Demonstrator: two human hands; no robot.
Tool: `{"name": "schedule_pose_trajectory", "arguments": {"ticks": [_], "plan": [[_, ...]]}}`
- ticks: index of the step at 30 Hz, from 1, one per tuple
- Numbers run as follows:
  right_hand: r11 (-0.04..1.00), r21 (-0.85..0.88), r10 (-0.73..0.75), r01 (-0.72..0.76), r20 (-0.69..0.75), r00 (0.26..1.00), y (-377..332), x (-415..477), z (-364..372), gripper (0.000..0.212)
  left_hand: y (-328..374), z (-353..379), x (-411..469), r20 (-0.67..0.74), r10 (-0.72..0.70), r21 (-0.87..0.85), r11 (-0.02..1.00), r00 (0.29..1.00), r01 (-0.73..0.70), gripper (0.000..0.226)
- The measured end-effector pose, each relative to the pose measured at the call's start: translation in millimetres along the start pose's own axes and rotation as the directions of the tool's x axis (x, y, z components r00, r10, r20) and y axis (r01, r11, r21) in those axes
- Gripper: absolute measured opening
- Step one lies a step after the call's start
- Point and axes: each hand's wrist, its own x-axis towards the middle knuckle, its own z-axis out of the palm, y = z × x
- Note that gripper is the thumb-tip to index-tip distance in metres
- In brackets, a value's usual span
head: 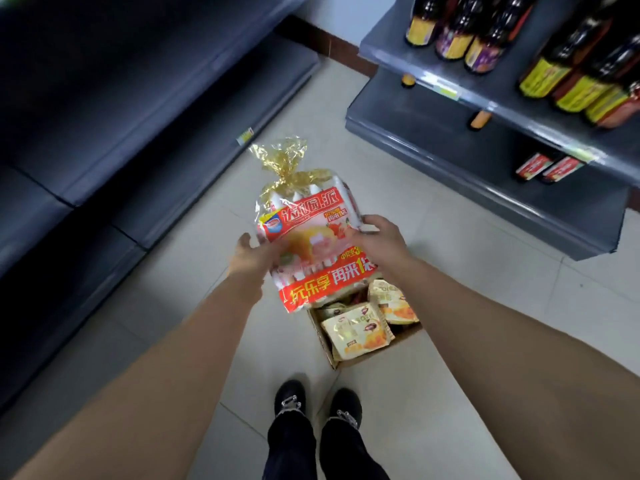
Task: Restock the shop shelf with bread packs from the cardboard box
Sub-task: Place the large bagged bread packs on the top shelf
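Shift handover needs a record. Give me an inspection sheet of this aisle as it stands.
Surface: pale tiled floor; dark shelf on the left holds no goods in view.
Job's things: red bread pack with gold tie held over the open cardboard box; yellow packs lie inside it.
Clutter: nothing seen.
Grippers: left hand and right hand grip the pack's two sides, fingers around its edges.
Cables: nothing seen.
Surroundings: right shelf unit carries dark bottles; black shoes stand beside the box.
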Motion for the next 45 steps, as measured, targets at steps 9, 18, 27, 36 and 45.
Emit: {"name": "schedule_pose_trajectory", "arguments": {"ticks": [9, 18, 27, 36, 45], "plan": [[0.994, 0.045, -0.106, 0.104, 0.029, 0.994, -112.1, -41.0, 10.4, 0.028, 64.0, -53.5, -53.7, 0.141, 0.143, -0.028, 0.99, 0.979, -0.141, 0.049], [0.958, -0.056, -0.274, 0.283, 0.127, 0.953, -217.1, -66.5, 53.4, 0.039, 153.7, -128.8, -75.0, 0.071, 0.337, -0.013, 0.941, 0.939, -0.337, 0.042], [0.91, -0.004, -0.413, 0.415, 0.079, 0.907, -326.3, -80.3, 112.8, 0.029, 261.2, -215.4, -84.5, 0.081, 0.53, 0.072, 0.841, 0.844, -0.536, 0.02], [0.859, -0.037, -0.509, 0.51, 0.037, 0.86, -416.8, -69.6, 128.7, 0.033, 351.2, -243.6, -86.8, 0.028, 0.644, 0.126, 0.756, 0.765, -0.642, 0.021], [0.758, -0.028, -0.651, 0.651, 0.011, 0.759, -520.2, -33.2, 113.4, 0.038, 454.3, -235.7, -77.1, -0.058, 0.723, 0.154, 0.688, 0.689, -0.709, 0.027]]}}
